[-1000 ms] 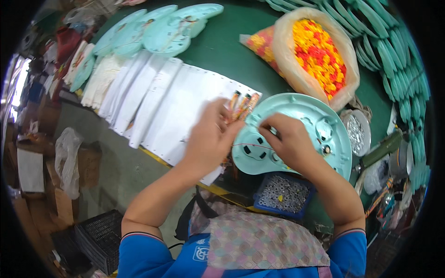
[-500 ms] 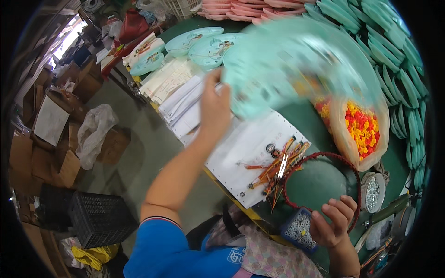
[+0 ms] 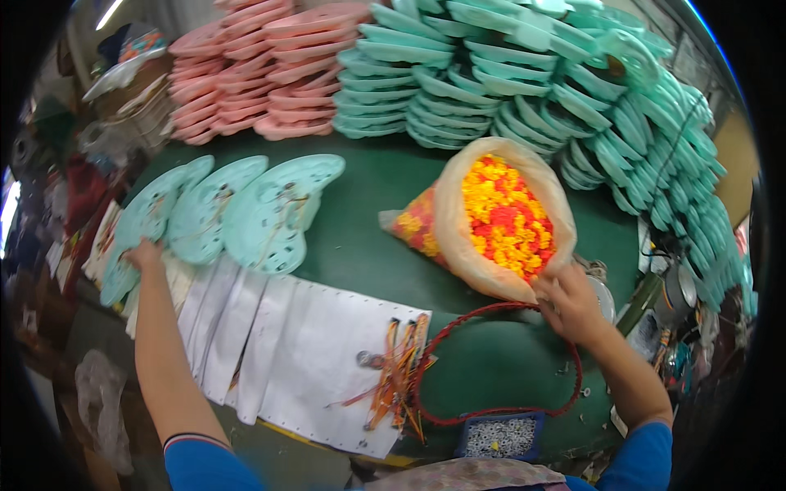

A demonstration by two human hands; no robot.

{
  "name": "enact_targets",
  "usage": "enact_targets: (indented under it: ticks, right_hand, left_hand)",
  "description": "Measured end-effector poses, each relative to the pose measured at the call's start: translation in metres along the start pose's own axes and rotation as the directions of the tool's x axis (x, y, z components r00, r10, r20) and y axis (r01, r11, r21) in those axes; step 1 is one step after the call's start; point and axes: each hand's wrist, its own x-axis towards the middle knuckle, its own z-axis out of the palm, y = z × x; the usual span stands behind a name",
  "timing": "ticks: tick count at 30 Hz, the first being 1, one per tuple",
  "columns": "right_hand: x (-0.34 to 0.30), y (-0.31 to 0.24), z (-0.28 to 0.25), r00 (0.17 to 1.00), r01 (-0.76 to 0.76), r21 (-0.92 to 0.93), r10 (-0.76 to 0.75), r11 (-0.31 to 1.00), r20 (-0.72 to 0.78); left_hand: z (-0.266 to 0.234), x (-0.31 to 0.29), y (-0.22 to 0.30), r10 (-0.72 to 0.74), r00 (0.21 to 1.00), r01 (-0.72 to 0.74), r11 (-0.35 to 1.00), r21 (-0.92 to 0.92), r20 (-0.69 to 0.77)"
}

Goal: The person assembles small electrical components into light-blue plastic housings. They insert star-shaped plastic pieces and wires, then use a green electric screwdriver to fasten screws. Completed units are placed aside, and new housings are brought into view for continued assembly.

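My left hand (image 3: 146, 255) reaches to the far left, its fingers closed on the lower part of a light-green curved plastic shell (image 3: 141, 209). Beside it lie two similar shells, the middle one (image 3: 196, 217) and the right one (image 3: 266, 225), with thin wires on their inner faces. My right hand (image 3: 573, 304) has bent fingers at the near right rim of a translucent plastic bag (image 3: 450, 221) full of small red and yellow pieces (image 3: 508, 217). Just below that hand, a dark red loop (image 3: 580, 368) lies on the green table.
Stacks of pink shells (image 3: 311, 69) and green shells (image 3: 491, 65) line the back and right. White sheets (image 3: 319, 368) carry a bundle of orange wires (image 3: 397, 372). A blue tray (image 3: 536, 438) of small metal parts sits at the near edge. Tools (image 3: 647, 303) crowd the right.
The view has swung right. The blurred green shell that was moving beside my left hand now rests at the left. My right hand has moved from above the red loop to the bag's rim.
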Motion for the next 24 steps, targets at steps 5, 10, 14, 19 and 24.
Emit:
enact_targets:
  ticks: [5, 10, 14, 19, 24]
  right_hand:
    - [0.076, 0.117, -0.008, 0.974, -0.173, -0.139, 0.149, 0.975, -0.172]
    - [0.172, 0.235, -0.077, 0.749, -0.387, -0.595, -0.137, 0.704, -0.649]
    - [0.171, 0.339, -0.13, 0.565, -0.767, -0.349, 0.309, 0.539, -0.765]
    - [0.157, 0.291, -0.16, 0.707, -0.693, -0.434, 0.429, 0.575, -0.562]
    - [0.083, 0.228, -0.188, 0.752, -0.584, -0.451, 0.24, 0.674, -0.614]
  left_hand:
    - [0.002, -0.02, -0.027, 0.405, 0.911, -0.252, 0.69, 0.678, -0.073]
    - [0.013, -0.119, 0.042, 0.597, 0.716, -0.698, 0.62, 0.358, 0.362]
    - [0.031, -0.233, 0.124, 0.678, 0.499, -0.817, 0.576, 0.031, 0.541]
    - [0.047, -0.326, 0.165, 0.66, 0.348, -0.778, 0.6, -0.188, 0.666]
    - [0.082, -0.419, 0.175, 0.495, 0.17, -0.516, 0.782, -0.351, 0.852]
